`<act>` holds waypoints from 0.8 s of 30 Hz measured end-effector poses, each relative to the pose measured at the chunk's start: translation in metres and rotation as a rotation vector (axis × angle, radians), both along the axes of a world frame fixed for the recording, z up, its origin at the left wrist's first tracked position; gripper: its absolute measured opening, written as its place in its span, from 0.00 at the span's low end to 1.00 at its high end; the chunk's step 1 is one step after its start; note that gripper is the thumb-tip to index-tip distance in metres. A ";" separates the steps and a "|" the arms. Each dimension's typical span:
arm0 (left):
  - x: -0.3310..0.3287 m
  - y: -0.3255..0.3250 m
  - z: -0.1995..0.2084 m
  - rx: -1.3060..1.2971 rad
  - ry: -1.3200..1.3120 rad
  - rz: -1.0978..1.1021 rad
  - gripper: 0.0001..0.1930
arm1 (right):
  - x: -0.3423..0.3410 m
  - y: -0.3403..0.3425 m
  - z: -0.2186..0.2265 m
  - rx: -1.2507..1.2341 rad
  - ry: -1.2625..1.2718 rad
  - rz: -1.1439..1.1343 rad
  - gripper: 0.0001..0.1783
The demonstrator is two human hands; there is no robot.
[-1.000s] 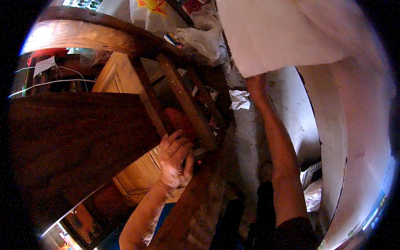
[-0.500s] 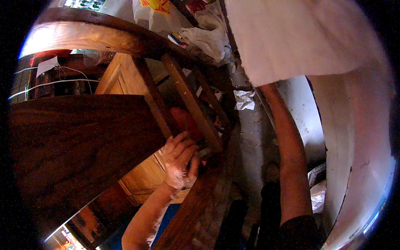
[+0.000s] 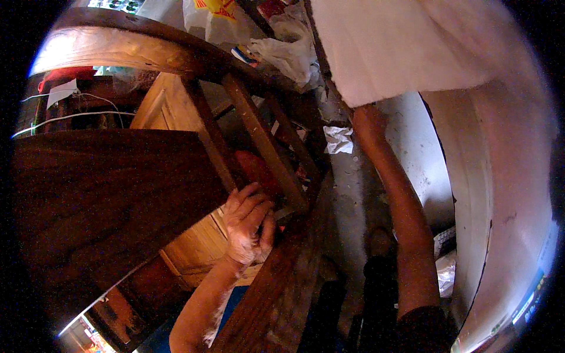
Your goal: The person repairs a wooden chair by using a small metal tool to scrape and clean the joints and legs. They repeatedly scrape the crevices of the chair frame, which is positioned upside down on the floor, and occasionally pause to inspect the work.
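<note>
My left hand [image 3: 250, 225] is closed at the lower end of a dark wooden post, part of a slatted wooden frame [image 3: 259, 129]. Its fingers curl over the wood beside a broad dark panel [image 3: 112, 212]. Behind the slats, close to those fingertips, a red thing [image 3: 256, 167] partly shows. My right arm reaches forward, and my right hand [image 3: 369, 123] is at the lower edge of a pale, pinkish-white cloth [image 3: 406, 50] hanging from the upper right. That cloth hides the right fingertips, so what they touch cannot be made out.
Crumpled white paper [image 3: 338, 140] lies on the grey floor [image 3: 350, 194]. Plastic bags [image 3: 288, 50] are heaped beyond the frame. A curved wooden rail [image 3: 118, 47] crosses the upper left, with white cables [image 3: 70, 119] below it. A pale panel [image 3: 471, 176] stands on the right.
The right hand shows more below the cloth's edge and has shifted slightly left and up. My left hand keeps its grip on the frame. The whole view has moved a little.
</note>
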State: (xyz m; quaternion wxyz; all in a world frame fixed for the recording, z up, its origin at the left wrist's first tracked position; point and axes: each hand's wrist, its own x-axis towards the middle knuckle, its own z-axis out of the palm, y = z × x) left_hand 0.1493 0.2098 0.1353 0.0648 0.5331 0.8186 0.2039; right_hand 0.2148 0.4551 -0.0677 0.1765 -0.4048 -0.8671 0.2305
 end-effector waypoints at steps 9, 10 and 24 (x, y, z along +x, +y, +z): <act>0.002 0.005 -0.002 -0.028 -0.077 -0.009 0.08 | -0.007 0.045 -0.121 0.181 0.025 0.007 0.19; 0.002 0.002 0.000 -0.049 -0.059 0.003 0.08 | -0.014 0.037 -0.118 0.174 0.073 0.018 0.19; 0.000 0.000 0.004 -0.056 -0.049 0.035 0.08 | -0.021 0.019 -0.061 -0.023 0.140 0.042 0.16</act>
